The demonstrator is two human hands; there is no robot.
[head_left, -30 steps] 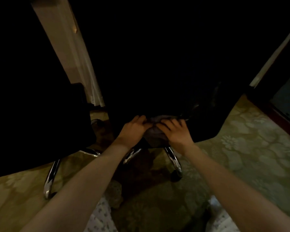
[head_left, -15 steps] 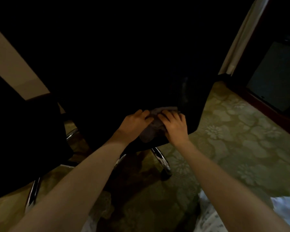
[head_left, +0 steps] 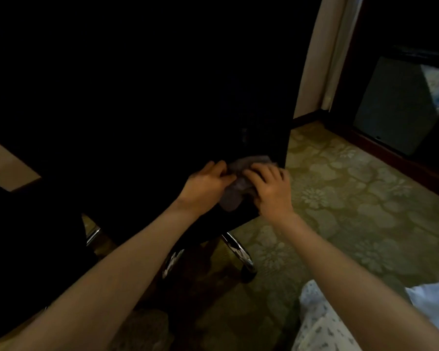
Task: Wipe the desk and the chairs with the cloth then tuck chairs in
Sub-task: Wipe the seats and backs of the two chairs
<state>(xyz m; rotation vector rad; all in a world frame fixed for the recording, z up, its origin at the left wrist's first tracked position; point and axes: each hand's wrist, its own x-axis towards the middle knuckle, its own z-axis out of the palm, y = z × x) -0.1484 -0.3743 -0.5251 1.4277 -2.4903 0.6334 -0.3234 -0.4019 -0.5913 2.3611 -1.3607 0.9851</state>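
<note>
Left hand (head_left: 205, 183) pinches, right hand (head_left: 270, 192) curls over the crumpled grey cloth (head_left: 232, 200) at a corner of the black chair seat (head_left: 238, 220); likely better flattened, pressed firmly, swept along the edge.

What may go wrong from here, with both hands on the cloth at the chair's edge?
The chair stands on a wheel; pushing with the left hand and right hand may roll it away.
The cloth is bunched at the seat's edge and may slip off.
The dim light may hide missed spots.
</note>
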